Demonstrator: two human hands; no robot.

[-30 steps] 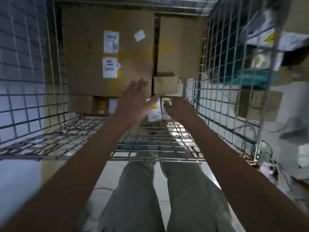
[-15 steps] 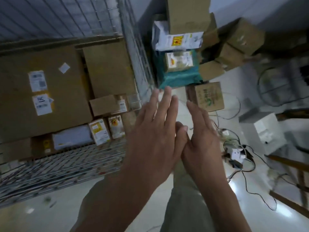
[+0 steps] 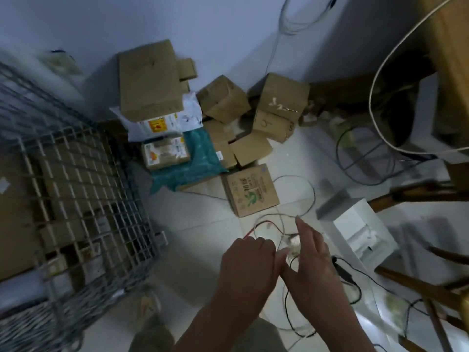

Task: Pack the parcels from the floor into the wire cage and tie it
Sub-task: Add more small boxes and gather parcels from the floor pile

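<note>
Head view: printed carton [image 3: 250, 190] lies flat, long axis toward the wall; both hands' fingers empty.

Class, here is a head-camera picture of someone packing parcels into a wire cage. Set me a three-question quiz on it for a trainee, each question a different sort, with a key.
1. True or false: the wire cage already has cardboard boxes inside.
2. Multiple choice: the teal bag lies (A) inside the cage, (B) in the pile on the floor, (C) in a hand.
3. Fill in: the box with the green logo lies nearest the person, just beyond the ____ hand.

Key
1. True.
2. B.
3. Right; neither it nor the left hand holds a parcel.
</note>
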